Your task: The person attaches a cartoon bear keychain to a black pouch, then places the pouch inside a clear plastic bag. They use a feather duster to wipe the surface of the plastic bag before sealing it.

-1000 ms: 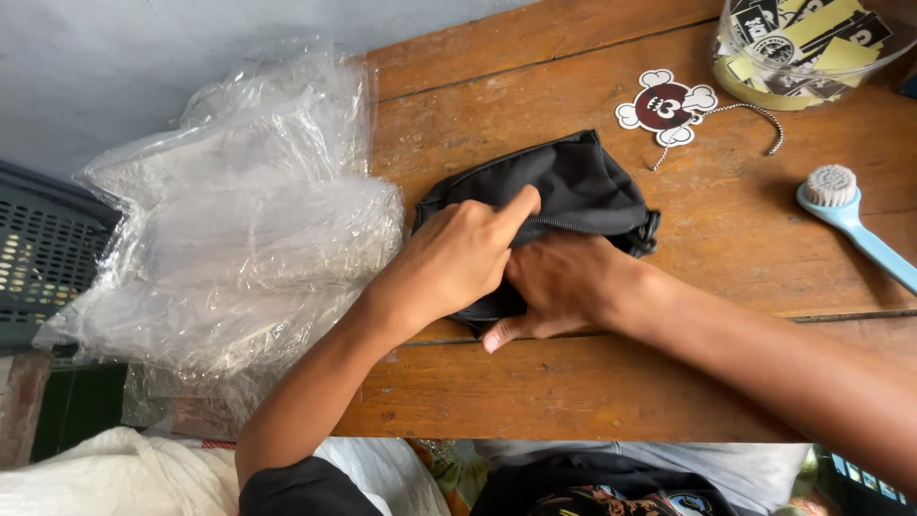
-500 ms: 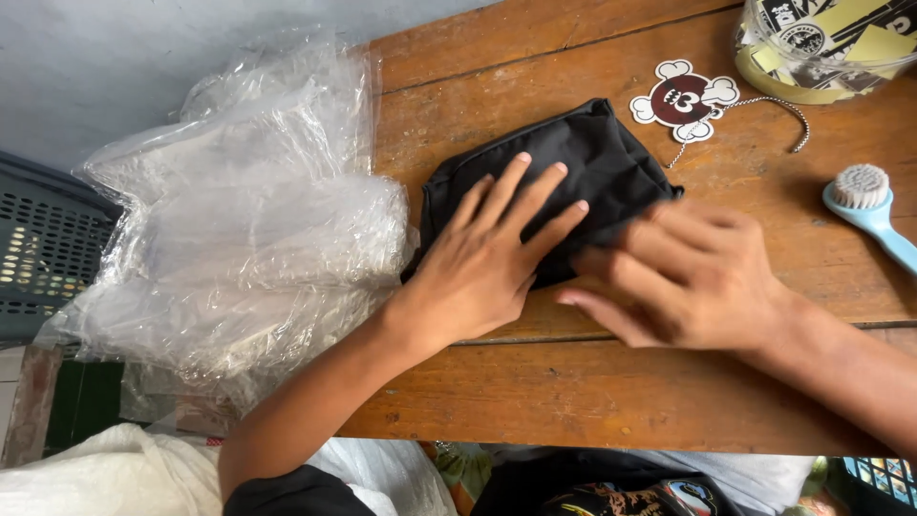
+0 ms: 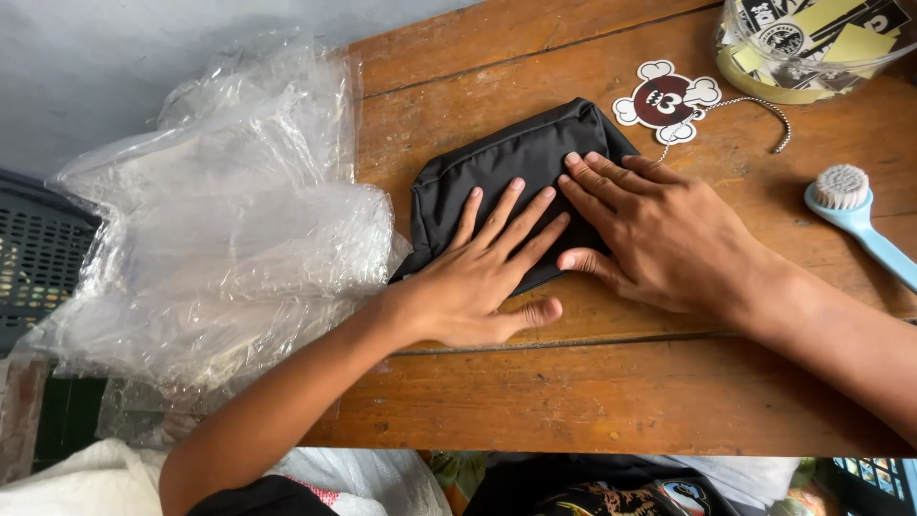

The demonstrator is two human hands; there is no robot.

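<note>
A black fabric pouch (image 3: 497,167) lies flat on the wooden table (image 3: 592,401). My left hand (image 3: 478,277) rests palm-down on its lower left part, fingers spread and pointing up. My right hand (image 3: 659,234) lies flat on its right part, fingers pointing left, touching the left hand's fingertips. Both hands press on the pouch and grip nothing.
A heap of clear plastic bags (image 3: 220,239) covers the table's left end. A skull-shaped tag on a bead chain (image 3: 666,98), a clear tub of stickers (image 3: 812,43) and a blue brush (image 3: 855,215) lie to the right. A grey crate (image 3: 38,258) stands at far left.
Both hands went from curled on the bunched pouch to flat and spread on it. The pouch now lies smoothed out.
</note>
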